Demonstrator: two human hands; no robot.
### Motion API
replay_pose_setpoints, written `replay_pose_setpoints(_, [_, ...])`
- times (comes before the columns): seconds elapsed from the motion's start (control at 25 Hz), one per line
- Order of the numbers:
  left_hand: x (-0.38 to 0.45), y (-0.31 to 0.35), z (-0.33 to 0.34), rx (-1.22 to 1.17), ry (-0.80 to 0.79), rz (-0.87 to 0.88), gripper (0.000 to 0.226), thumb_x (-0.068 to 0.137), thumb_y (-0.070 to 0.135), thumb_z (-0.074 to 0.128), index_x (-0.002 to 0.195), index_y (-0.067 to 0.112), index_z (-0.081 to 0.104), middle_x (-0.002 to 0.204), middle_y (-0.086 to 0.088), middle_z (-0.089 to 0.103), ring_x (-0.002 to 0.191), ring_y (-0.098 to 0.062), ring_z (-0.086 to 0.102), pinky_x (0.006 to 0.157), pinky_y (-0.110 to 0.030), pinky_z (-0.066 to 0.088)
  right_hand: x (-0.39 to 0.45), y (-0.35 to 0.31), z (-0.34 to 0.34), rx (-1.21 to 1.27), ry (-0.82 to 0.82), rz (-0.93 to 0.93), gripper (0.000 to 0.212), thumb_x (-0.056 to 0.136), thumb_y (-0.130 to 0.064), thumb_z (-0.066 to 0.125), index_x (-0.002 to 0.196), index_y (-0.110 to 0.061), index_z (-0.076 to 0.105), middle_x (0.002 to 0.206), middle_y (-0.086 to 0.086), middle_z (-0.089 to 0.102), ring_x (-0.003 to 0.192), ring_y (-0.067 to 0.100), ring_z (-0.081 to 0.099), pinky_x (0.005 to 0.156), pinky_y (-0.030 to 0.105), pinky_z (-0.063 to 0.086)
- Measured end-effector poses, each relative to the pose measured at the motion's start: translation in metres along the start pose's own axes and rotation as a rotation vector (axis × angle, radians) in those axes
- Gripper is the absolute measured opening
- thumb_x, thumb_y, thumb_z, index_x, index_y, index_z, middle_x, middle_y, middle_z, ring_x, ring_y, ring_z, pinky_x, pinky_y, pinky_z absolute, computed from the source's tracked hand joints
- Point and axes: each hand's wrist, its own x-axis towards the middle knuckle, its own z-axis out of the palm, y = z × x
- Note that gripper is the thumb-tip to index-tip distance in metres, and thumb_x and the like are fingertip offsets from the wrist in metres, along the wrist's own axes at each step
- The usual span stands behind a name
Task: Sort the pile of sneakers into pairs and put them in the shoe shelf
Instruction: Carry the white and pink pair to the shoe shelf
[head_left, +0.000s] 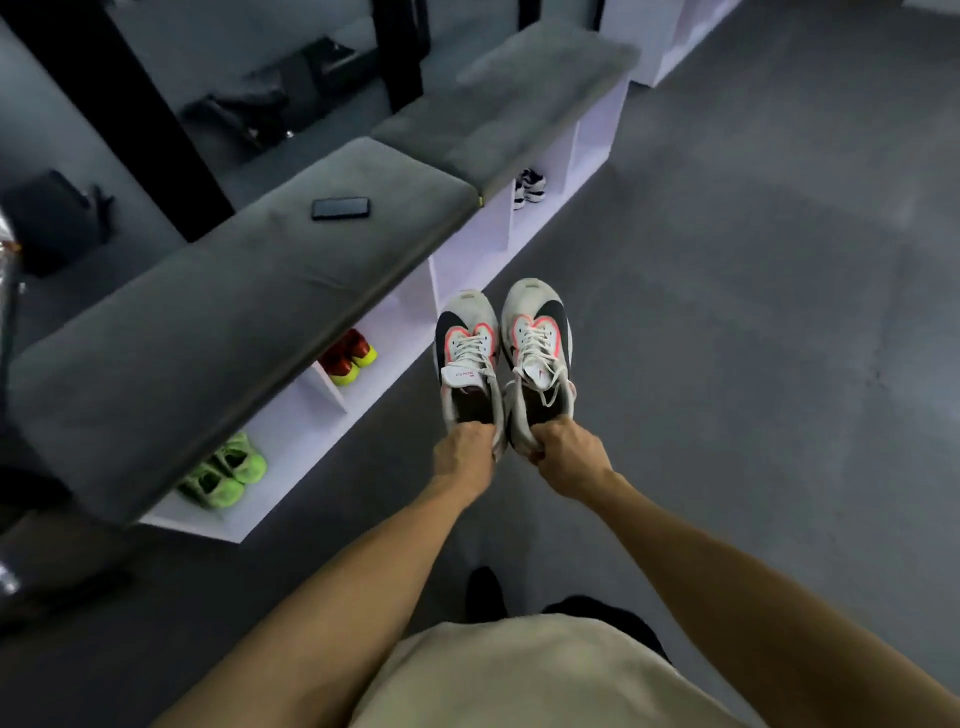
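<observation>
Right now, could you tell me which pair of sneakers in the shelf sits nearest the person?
The neon green pair, in the end compartment of the shoe shelf. The red and yellow pair sits one compartment further along, and the black and white pair is furthest away.

Left sneaker's tongue (460, 375): a small red print on the white label, too blurred to read.
Right sneaker's tongue (537, 375): a small red swoosh mark, no words legible.
Right sneaker's side (551, 399): white swoosh on the dark collar.

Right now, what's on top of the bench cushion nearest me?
A black phone lies flat on the near cushion. The cushion's overhang hides the backs of the shelf cubbies below it.
</observation>
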Motion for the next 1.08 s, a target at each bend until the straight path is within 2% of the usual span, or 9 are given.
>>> replay_pose_setpoints(0.24, [0.028,-0.038,-0.011,-0.106,0.052,-0.325,0.021,0.092,0.015,0.056,0.110,0.019,0.064,0.111,-0.007,0.064,0.101,-0.031,0.064,0.079,-0.039,0.052,0.083,-0.032,-0.009,-0.106,-0.133,-0.277,0.014,0.086,-0.019,0.055,0.096,-0.013,0.064,0.103,0.011,0.060,0.092,0.036,0.062,0.069,0.037,0.046])
replay_pose_setpoints(0.4, [0.035,-0.053,-0.019,-0.160,0.091,-0.577,0.022,0.090,0.012,0.058,0.110,0.020,0.064,0.108,-0.006,0.064,0.098,-0.029,0.065,0.077,-0.039,0.054,0.134,-0.054,-0.013,-0.147,-0.231,-0.493,0.017,0.088,-0.025,0.054,0.094,-0.012,0.063,0.101,0.012,0.060,0.090,0.037,0.063,0.067,0.036,0.044])
replay_pose_setpoints(0.52, [0.035,-0.057,-0.025,-0.211,0.136,-0.701,0.020,0.089,0.013,0.059,0.108,0.019,0.064,0.106,-0.006,0.065,0.095,-0.030,0.065,0.070,-0.037,0.052,0.158,-0.069,-0.014,-0.175,-0.276,-0.637,0.015,0.087,-0.024,0.054,0.093,-0.013,0.063,0.101,0.012,0.060,0.090,0.038,0.062,0.067,0.037,0.045])
replay_pose_setpoints(0.64, [0.032,-0.063,-0.027,-0.228,0.150,-0.788,0.019,0.088,0.014,0.061,0.107,0.017,0.063,0.106,-0.007,0.065,0.095,-0.031,0.065,0.065,-0.035,0.045,0.169,-0.085,-0.009,-0.203,-0.313,-0.739,0.012,0.085,-0.017,0.054,0.092,-0.013,0.062,0.100,0.012,0.060,0.089,0.039,0.063,0.064,0.035,0.043])
replay_pose_setpoints(0.84, [0.016,-0.098,-0.013,-0.282,0.179,-0.860,0.019,0.088,0.012,0.061,0.106,0.016,0.064,0.105,-0.006,0.065,0.096,-0.030,0.065,0.073,-0.037,0.051,0.175,-0.116,0.021,-0.254,-0.362,-0.814,0.017,0.084,-0.013,0.053,0.097,-0.013,0.063,0.104,0.011,0.060,0.092,0.038,0.062,0.067,0.038,0.047])
replay_pose_setpoints(1.08, [0.020,-0.164,0.044,-0.290,0.136,-0.860,0.020,0.089,0.013,0.062,0.108,0.014,0.063,0.108,-0.007,0.063,0.097,-0.030,0.064,0.071,-0.037,0.049,0.198,-0.139,0.098,-0.299,-0.391,-0.828,0.016,0.087,-0.016,0.056,0.101,-0.013,0.064,0.107,0.010,0.061,0.095,0.037,0.062,0.072,0.040,0.049])
